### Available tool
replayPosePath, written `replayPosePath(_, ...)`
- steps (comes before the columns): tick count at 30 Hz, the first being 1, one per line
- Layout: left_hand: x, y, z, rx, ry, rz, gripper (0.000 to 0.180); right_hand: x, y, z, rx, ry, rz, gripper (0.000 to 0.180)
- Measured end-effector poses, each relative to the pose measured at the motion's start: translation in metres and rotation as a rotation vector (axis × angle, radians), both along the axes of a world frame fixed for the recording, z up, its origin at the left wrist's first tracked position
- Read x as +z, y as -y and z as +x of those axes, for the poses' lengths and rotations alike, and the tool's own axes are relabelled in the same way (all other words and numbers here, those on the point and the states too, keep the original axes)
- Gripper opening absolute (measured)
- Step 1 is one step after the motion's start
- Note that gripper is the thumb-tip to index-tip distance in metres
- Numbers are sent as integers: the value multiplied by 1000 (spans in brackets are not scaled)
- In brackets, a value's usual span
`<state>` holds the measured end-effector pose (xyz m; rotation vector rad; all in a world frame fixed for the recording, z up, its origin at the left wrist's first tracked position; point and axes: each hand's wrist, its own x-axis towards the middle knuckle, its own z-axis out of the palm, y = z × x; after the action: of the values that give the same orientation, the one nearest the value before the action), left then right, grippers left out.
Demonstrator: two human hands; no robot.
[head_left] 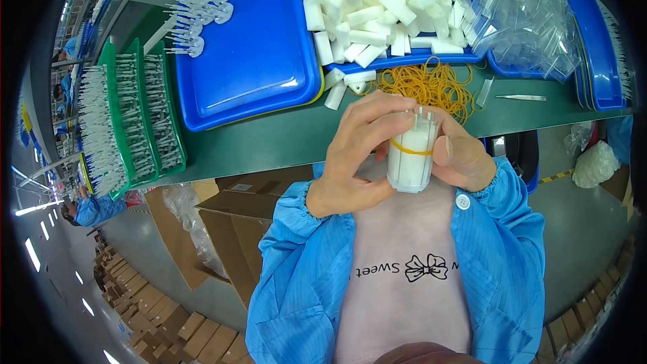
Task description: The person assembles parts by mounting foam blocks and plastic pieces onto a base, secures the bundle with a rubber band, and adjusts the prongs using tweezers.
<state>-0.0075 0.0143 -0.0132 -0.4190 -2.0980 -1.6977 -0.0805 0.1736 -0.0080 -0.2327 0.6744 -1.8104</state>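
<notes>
Both my hands hold a bundle (409,170) in front of my chest: a white block with clear plastic pieces standing around it, bound by a yellow-orange rubber band (412,151). My left hand (360,152) wraps its left side, fingers curled over the top. On the other side, my right hand (465,155) grips with the thumb near the band; its other fingers are mostly hidden behind the bundle. Just beyond lies a heap of rubber bands (431,87) on the green table (269,141). A few loose white blocks (335,95) rest beside that heap.
Behind are a pile of white blocks (377,7) and many clear plastic pieces (529,20) in blue trays. Tweezers (521,98) lie at right. A blue tray (249,74) and green racks (138,128) of small clear parts stand left. A cardboard box (232,229) sits below.
</notes>
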Motion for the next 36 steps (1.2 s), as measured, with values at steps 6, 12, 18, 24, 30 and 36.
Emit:
replayPosePath(6, -2, -3, 3, 38, 24, 19, 68, -2, 1, 0, 0, 10, 10, 75)
replayPosePath(12, -3, -5, 4, 19, 34, 79, 68, -14, -2, 2, 60, -42, -24, 74)
replayPosePath(18, -5, -4, 3, -27, 78, 197, 71, -5, 1, 5, 144, -133, -9, 65)
replayPosePath(24, -2, -1, 3, -55, 119, 116, 71, -5, 3, 6, 29, 2, -41, 68)
replayPosePath(30, -4, 2, 0, -103, 78, 24, 75, -7, 1, 4, -18, 10, -27, 72)
replayPosePath(36, -10, -1, 0, -76, 135, 177, 73, -7, 2, -1, -19, 158, -37, 74)
